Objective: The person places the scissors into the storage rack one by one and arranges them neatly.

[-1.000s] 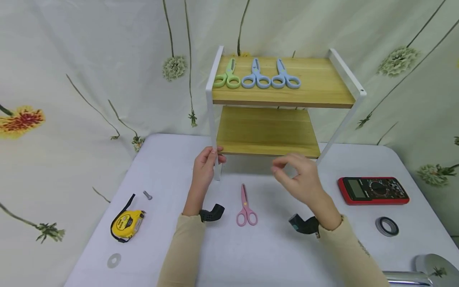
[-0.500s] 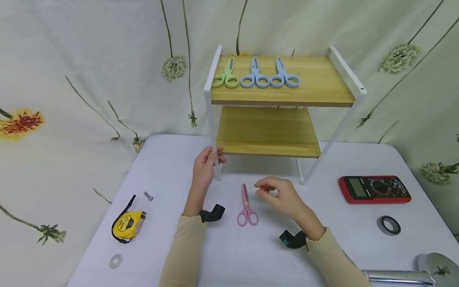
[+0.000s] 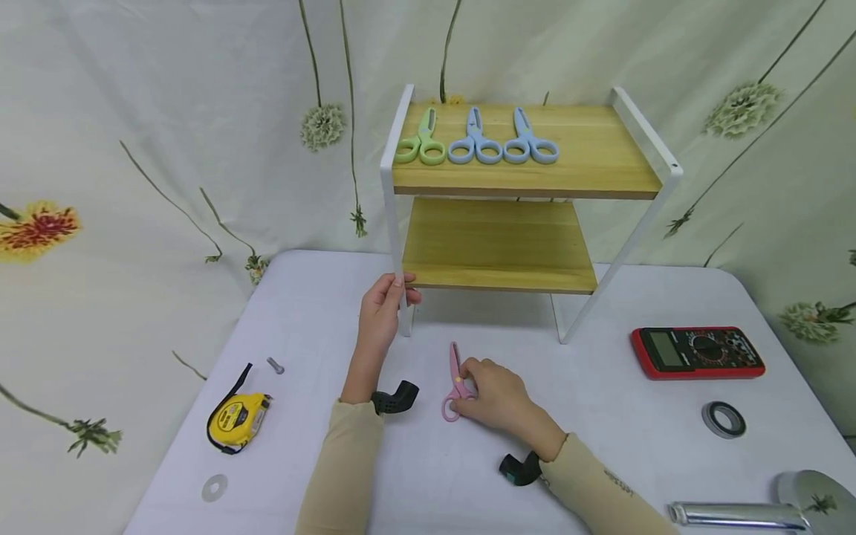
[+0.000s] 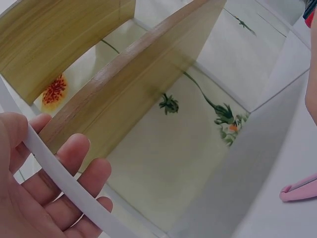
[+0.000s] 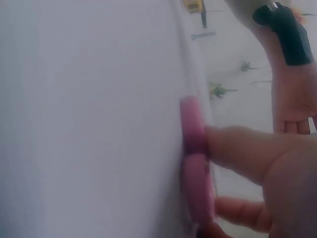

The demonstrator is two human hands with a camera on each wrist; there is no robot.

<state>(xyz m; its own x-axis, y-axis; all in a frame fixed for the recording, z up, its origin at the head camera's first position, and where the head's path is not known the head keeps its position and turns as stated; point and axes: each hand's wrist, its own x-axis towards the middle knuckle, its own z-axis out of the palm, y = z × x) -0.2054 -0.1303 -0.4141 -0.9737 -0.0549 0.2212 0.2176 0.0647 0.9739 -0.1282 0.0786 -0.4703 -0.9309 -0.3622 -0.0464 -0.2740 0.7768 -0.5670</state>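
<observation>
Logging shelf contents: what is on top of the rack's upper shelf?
On the upper shelf lie green scissors and two blue scissors, side by side at its left. Nothing covers them; the right part is bare wood.

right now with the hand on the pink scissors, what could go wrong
The right hand touches the pink scissors lying flat on the table; the fingers may slip off the thin handles. Lifting to the shelf, the scissors could clip its white frame, which the left hand grips.
</observation>
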